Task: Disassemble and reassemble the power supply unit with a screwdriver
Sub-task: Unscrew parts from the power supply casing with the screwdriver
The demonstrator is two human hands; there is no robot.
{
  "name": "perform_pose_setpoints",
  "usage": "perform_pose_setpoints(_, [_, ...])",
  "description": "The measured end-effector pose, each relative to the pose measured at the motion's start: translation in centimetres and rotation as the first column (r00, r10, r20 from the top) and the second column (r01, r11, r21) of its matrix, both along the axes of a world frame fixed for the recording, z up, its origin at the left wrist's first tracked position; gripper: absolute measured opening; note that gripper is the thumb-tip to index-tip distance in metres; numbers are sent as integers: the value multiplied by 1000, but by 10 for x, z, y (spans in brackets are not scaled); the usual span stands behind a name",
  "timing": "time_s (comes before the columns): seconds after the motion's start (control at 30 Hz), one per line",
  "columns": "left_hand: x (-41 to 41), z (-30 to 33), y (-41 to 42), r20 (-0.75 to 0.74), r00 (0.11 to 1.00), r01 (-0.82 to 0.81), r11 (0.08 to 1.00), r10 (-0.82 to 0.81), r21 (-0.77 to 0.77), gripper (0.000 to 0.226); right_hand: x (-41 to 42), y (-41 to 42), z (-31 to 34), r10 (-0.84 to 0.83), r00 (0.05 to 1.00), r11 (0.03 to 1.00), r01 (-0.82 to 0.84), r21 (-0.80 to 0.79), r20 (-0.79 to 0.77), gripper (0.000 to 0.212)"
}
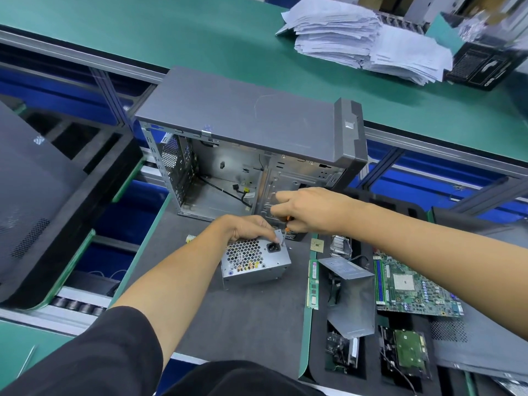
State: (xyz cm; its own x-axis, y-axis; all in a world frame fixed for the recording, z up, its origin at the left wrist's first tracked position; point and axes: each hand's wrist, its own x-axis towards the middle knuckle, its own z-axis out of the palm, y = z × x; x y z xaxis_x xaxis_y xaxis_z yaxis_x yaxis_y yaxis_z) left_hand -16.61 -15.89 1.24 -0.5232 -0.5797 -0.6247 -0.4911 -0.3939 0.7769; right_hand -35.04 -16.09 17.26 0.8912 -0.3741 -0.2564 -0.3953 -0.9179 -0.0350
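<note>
Power supply unit, a silver metal box with honeycomb grille (251, 260), sits on our grey mat before the open grey computer case (245, 132); our left hand (248, 228) grips its top, right hand (311, 208) pinching an orange-handled screwdriver (285, 231), tip down at its rear face.

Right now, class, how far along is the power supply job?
Done: the supply is out of the empty case, on the mat. In hand: the left hand steadies it while the right hand sets the screwdriver by its socket. Left: opening it, reassembly.
</note>
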Motion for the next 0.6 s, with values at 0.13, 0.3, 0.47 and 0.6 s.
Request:
perform_pose_setpoints(0.13, [0, 2, 1, 2, 999, -34, 999, 34, 30, 28, -1, 1, 0, 35, 999, 996, -36, 85, 11, 32])
perform_pose_setpoints(0.3, [-1, -3, -1, -20, 999, -40, 998, 41, 58, 34, 2, 2, 5, 106, 994, 993, -106, 58, 2, 27])
perform_pose_setpoints(0.47, [0, -4, 0, -90, 995, -21, 995, 29, 95, 14, 0, 1, 2, 47, 999, 986, -50, -160, -18, 13])
perform_pose_setpoints(0.6, [1, -4, -1, -131, 991, 10, 992, 6, 123, 10, 4, 3, 4, 28, 999, 999, -29, -30, -26, 18])
